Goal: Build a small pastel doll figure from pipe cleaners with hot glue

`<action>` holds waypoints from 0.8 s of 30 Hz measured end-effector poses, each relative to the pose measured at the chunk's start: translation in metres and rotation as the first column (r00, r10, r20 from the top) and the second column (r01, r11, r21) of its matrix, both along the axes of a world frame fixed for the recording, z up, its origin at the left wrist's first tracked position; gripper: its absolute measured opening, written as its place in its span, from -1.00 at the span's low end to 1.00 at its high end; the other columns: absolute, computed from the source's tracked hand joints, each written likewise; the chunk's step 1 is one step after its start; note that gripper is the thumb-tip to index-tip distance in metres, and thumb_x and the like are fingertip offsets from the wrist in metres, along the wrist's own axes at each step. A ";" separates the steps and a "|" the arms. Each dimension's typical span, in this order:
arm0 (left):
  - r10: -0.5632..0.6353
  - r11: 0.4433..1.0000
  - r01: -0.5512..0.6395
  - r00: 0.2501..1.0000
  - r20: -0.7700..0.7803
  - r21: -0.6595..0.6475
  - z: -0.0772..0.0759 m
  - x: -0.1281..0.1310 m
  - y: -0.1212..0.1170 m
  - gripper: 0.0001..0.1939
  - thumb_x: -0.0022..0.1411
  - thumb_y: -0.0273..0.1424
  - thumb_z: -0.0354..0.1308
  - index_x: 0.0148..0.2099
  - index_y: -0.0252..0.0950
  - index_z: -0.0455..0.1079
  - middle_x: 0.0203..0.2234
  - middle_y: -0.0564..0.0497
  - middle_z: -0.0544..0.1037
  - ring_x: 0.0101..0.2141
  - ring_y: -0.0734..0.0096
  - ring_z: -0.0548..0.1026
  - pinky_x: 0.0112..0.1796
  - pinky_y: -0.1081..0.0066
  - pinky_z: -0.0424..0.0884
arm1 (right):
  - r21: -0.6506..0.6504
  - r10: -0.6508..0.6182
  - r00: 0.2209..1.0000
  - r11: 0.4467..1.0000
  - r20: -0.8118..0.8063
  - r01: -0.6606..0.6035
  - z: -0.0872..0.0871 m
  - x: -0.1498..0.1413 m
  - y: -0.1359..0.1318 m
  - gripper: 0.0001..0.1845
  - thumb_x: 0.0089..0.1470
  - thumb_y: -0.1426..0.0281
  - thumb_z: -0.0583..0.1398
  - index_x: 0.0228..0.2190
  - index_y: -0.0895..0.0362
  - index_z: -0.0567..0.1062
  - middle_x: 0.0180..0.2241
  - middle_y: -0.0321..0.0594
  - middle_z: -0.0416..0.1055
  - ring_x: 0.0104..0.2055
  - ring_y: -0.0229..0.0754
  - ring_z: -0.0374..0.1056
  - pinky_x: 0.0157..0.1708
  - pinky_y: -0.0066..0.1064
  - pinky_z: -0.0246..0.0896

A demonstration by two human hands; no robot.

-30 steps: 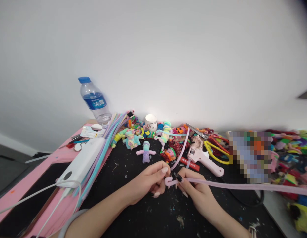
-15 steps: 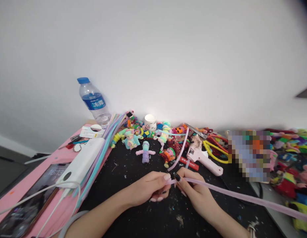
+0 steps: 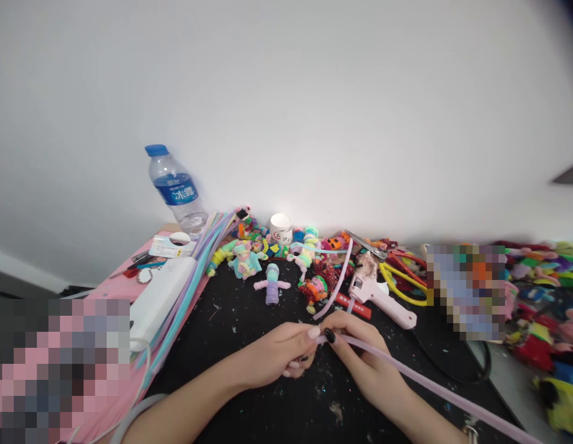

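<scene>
My left hand point(image 3: 286, 351) pinches the end of a pale pink pipe cleaner point(image 3: 420, 375) between thumb and fingers. Close beside it, my right hand point(image 3: 360, 345) is closed on the same strip, thumb against fingers. The long free part runs over my right wrist toward the lower right. Beyond my hands, a small pipe-cleaner figure point(image 3: 272, 285) with a purple body and pink arms lies on the black work surface point(image 3: 263, 410). A short curved pink strip point(image 3: 338, 283) lies just past my right hand.
A pink glue gun point(image 3: 383, 299), yellow-and-red-handled scissors point(image 3: 399, 287) and a red stick point(image 3: 353, 305) lie at the right. Colourful pipe-cleaner dolls point(image 3: 245, 259) line the wall around a paper cup point(image 3: 281, 229). Left are pastel pipe cleaners point(image 3: 184, 296), a white power bank point(image 3: 163, 299) and a water bottle point(image 3: 175, 188).
My hands have drawn slightly closer together on the pink pipe cleaner. Its free end has swung lower at the right. The other things on the work surface stay in place.
</scene>
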State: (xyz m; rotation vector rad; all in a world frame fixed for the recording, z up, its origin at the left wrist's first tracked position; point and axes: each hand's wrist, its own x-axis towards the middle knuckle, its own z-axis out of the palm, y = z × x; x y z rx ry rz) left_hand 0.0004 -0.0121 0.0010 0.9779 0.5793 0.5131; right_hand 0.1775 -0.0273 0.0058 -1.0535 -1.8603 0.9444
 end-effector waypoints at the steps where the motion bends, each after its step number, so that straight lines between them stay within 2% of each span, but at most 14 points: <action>1: 0.020 1.000 -0.020 1.000 -0.010 0.006 -0.001 0.000 0.000 -0.61 0.22 -0.13 -0.04 -0.52 -0.29 0.10 -0.69 0.19 0.08 -0.69 0.65 -0.03 -0.66 0.48 -0.14 | 0.024 0.011 1.000 1.000 0.004 -0.011 0.000 0.000 0.000 -0.84 0.13 0.50 0.06 -0.34 0.12 0.45 -0.40 -0.22 0.42 -0.35 -0.22 0.34 -0.31 -0.46 0.20; 6: 0.156 0.987 -0.151 0.983 -0.096 0.057 -0.005 0.002 0.002 -0.57 0.21 -0.10 -0.06 -0.55 -0.31 0.14 -0.77 0.20 0.13 -0.77 0.68 0.05 -0.72 0.54 -0.08 | 0.082 0.065 0.998 0.994 0.028 -0.067 0.000 0.000 0.003 -0.76 0.11 0.55 0.07 -0.27 0.10 0.50 -0.34 -0.17 0.45 -0.30 -0.21 0.38 -0.28 -0.46 0.25; 11: 0.166 0.982 -0.135 0.950 -0.264 0.132 -0.006 0.005 0.000 -0.53 0.12 -0.03 0.00 -0.57 -0.34 0.21 -0.81 0.15 0.26 -0.80 0.63 0.21 -0.76 0.59 0.03 | 0.059 0.034 0.999 0.998 0.024 -0.036 -0.002 -0.001 0.003 -0.81 0.09 0.52 0.12 -0.35 0.11 0.53 -0.41 -0.20 0.48 -0.40 -0.23 0.39 -0.36 -0.48 0.27; 15: 0.199 0.967 -0.141 0.940 -0.277 0.213 -0.004 0.005 -0.001 -0.55 0.15 -0.07 -0.01 -0.55 -0.35 0.22 -0.78 0.13 0.31 -0.77 0.60 0.27 -0.75 0.59 0.08 | 0.019 -0.027 0.998 0.999 0.050 0.026 -0.002 -0.001 0.002 -0.84 0.07 0.48 0.13 -0.40 0.12 0.53 -0.46 -0.21 0.50 -0.44 -0.22 0.40 -0.40 -0.48 0.26; 20: 0.392 0.851 -0.248 0.886 -0.246 0.462 -0.002 0.002 0.001 -0.78 0.19 -0.25 0.04 -0.34 -0.33 0.29 -0.58 0.09 0.42 -0.64 0.56 0.36 -0.63 0.57 0.26 | -0.077 -0.118 0.991 0.989 0.066 0.123 -0.003 -0.002 0.003 -0.84 0.07 0.43 0.12 -0.43 0.13 0.52 -0.54 -0.24 0.47 -0.53 -0.23 0.35 -0.51 -0.48 0.22; 22: 0.423 0.801 -0.220 0.866 -0.267 0.556 -0.001 0.000 0.002 -0.83 0.22 -0.32 0.00 -0.32 -0.31 0.29 -0.56 0.09 0.41 -0.60 0.54 0.36 -0.57 0.55 0.29 | -0.108 -0.119 0.990 0.986 0.072 0.126 -0.003 -0.002 0.004 -0.83 0.07 0.42 0.11 -0.46 0.13 0.51 -0.59 -0.27 0.42 -0.57 -0.25 0.30 -0.54 -0.49 0.18; 24: 0.440 0.730 -0.143 0.847 -0.298 0.669 0.000 -0.003 0.003 -0.82 0.25 -0.38 -0.06 -0.35 -0.31 0.31 -0.56 0.09 0.37 -0.57 0.53 0.35 -0.49 0.53 0.28 | -0.132 -0.112 0.991 0.984 0.074 0.121 -0.004 -0.003 0.004 -0.81 0.08 0.42 0.10 -0.48 0.14 0.48 -0.61 -0.29 0.38 -0.58 -0.27 0.26 -0.57 -0.50 0.15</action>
